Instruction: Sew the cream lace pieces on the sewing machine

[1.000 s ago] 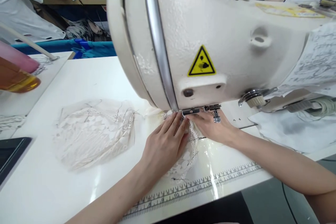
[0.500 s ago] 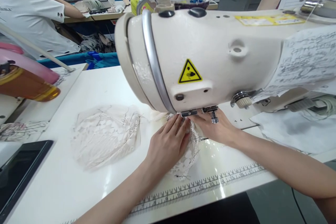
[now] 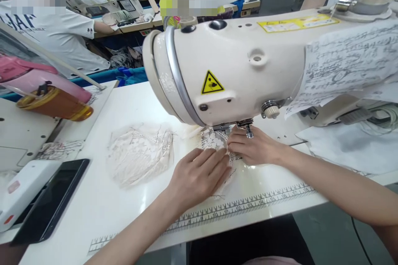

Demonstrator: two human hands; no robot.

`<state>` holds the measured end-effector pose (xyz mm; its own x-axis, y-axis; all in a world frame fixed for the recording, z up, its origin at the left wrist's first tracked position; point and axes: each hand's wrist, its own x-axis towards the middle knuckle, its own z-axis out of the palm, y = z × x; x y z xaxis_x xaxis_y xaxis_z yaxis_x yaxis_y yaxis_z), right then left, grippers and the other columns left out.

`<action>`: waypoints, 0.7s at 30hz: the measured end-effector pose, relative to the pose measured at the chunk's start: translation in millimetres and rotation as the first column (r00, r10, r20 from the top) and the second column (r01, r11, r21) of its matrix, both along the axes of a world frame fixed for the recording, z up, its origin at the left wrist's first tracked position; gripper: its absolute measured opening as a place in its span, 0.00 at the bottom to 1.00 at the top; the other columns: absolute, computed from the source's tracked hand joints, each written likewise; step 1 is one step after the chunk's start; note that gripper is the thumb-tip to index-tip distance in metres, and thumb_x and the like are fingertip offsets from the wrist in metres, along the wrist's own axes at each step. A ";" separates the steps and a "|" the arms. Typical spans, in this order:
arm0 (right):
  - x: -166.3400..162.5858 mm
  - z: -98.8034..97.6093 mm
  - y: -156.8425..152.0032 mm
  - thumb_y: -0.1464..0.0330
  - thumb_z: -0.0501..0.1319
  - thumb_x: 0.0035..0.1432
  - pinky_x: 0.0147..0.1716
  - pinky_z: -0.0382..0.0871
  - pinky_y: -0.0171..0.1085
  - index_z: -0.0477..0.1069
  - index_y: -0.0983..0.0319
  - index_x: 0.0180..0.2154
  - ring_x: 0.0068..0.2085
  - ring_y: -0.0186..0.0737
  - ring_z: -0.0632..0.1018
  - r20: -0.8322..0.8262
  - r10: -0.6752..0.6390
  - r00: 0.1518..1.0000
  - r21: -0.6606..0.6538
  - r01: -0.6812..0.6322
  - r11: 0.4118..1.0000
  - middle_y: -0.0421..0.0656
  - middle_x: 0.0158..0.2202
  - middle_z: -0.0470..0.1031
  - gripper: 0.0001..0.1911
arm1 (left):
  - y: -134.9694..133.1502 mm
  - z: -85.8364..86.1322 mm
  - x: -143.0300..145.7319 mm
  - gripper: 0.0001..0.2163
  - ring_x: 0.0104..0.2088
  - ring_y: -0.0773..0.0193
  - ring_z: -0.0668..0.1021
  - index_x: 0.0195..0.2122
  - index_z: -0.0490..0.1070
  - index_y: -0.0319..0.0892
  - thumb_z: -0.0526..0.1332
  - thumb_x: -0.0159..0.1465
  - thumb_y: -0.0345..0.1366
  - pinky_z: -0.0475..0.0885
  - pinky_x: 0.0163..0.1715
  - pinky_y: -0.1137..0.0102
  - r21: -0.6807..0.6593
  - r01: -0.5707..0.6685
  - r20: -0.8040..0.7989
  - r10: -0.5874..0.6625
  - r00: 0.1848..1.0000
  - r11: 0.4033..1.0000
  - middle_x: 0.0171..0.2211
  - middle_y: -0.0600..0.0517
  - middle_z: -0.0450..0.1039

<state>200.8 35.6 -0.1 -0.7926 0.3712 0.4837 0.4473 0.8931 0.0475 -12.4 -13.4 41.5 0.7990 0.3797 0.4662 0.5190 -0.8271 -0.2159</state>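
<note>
A cream sewing machine fills the upper middle, its presser foot just above the table. A small piece of white lace lies under the foot. My left hand rests flat on the lace, fingers stretched out towards the needle. My right hand sits right of the foot with its fingers curled and pinching the lace edge.
A stack of lace pieces lies left of the hands. A black tablet and a white device sit at the left edge. An amber bottle lies on its side. Printed rulers run along the white table. Other people work behind.
The camera has pulled back and tilted up. My left hand has slid back from the presser foot towards me, and more lace shows in front of the foot.
</note>
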 end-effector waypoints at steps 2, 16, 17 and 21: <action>1.2 -0.3 0.0 0.78 0.52 0.54 0.38 0.61 0.38 0.70 0.63 0.36 0.36 0.36 0.72 0.024 0.025 0.999 -0.033 -0.024 0.999 0.41 0.38 0.76 0.10 | -13.0 3.9 -7.6 0.13 0.35 0.60 0.78 0.40 0.74 0.38 0.60 0.63 0.43 0.71 0.27 0.68 0.025 0.130 -0.075 -0.128 0.989 0.991 0.39 0.48 0.79; 5.4 2.8 2.7 0.72 0.51 0.58 0.42 0.58 0.40 0.67 0.60 0.33 0.33 0.36 0.68 0.013 0.077 0.997 -0.162 -0.073 0.984 0.38 0.36 0.75 0.07 | -15.8 28.9 -17.2 0.08 0.18 0.69 0.73 0.40 0.66 0.42 0.51 0.69 0.39 0.64 0.15 0.74 -0.514 -0.274 -0.030 0.302 0.953 0.813 0.27 0.55 0.74; 5.1 1.0 3.6 0.72 0.50 0.58 0.42 0.58 0.40 0.67 0.60 0.33 0.33 0.35 0.69 -0.008 0.089 0.996 -0.143 -0.089 0.986 0.38 0.36 0.75 0.08 | -9.4 28.0 -14.8 0.09 0.20 0.68 0.74 0.41 0.66 0.42 0.53 0.68 0.41 0.65 0.16 0.74 -0.529 -0.249 -0.067 0.252 0.965 0.812 0.29 0.54 0.74; 5.6 -3.7 6.9 0.72 0.52 0.57 0.45 0.61 0.40 0.68 0.60 0.34 0.35 0.34 0.70 -0.080 0.144 0.986 -0.128 -0.154 0.980 0.37 0.38 0.76 0.07 | 7.8 5.3 -4.8 0.07 0.27 0.62 0.75 0.42 0.68 0.40 0.56 0.63 0.30 0.68 0.23 0.70 -0.396 -0.134 -0.133 0.088 0.987 0.909 0.30 0.52 0.73</action>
<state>206.4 42.4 -3.8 -0.8096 0.3162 0.4946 0.3066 0.9462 -0.1030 -17.2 -5.6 46.7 0.7780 0.6056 0.1672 0.6047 -0.7940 0.0621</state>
